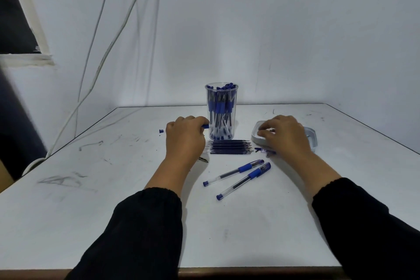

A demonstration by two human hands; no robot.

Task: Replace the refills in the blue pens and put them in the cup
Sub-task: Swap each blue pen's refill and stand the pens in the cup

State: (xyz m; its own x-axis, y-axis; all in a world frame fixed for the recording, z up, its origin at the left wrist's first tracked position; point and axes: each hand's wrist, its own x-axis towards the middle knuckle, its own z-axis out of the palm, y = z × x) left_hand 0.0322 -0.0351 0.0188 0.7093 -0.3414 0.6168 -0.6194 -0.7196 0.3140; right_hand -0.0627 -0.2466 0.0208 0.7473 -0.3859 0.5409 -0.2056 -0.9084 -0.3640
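Observation:
A clear plastic cup [221, 100] full of blue pens stands at the middle back of the white table [113, 211]. In front of it lies a row of several dark refills [229, 146]. Two blue pens [234, 171] [244, 180] lie slanted nearer to me. My left hand [185, 137] sits left of the cup, fingers curled round a small blue pen part [205, 126] that sticks out toward the cup. My right hand [284, 135] rests with curled fingers in a shallow grey tray [312, 136]; what it touches is hidden. A loose blue cap and clear piece [264, 150] lie below that hand.
A small blue cap [161, 130] lies alone left of my left hand. White cables [109, 52] hang down the wall at the left and reach the table's left edge. The wall stands right behind the cup.

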